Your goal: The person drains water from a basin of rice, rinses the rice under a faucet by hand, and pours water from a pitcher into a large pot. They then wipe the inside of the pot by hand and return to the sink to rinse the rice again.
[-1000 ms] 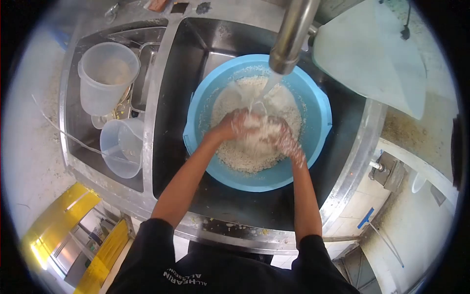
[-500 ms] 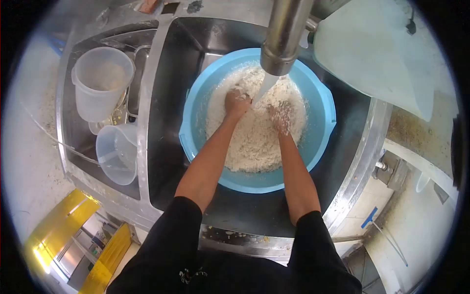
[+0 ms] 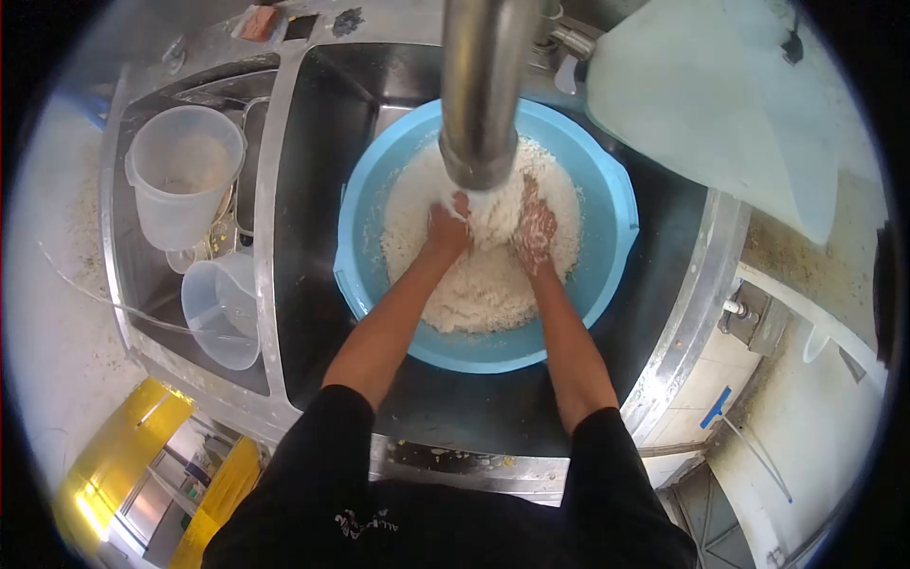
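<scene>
Left hand [image 3: 536, 229] and right hand [image 3: 448, 226] reach forward into the white grains [image 3: 483, 294], the left partly open, fingers pointing away; I can't tell the right's opening, or either's grip. I see the round blue basin [image 3: 474, 355] in the sink [image 3: 427, 408], mouth upward, evenly round rather than elongated. The hands, together a second ago, are now apart.

**Pale grain [image 3: 482, 302] in blue basin [image 3: 474, 357]**

Grain: off-white, loose, wet-looking. Spread around left hand [image 3: 448, 230] and right hand [image 3: 537, 228], mass between them and on the wrist side; bits stuck to right hand. Basin: round, light blue, upright, rim encircling both.
</scene>
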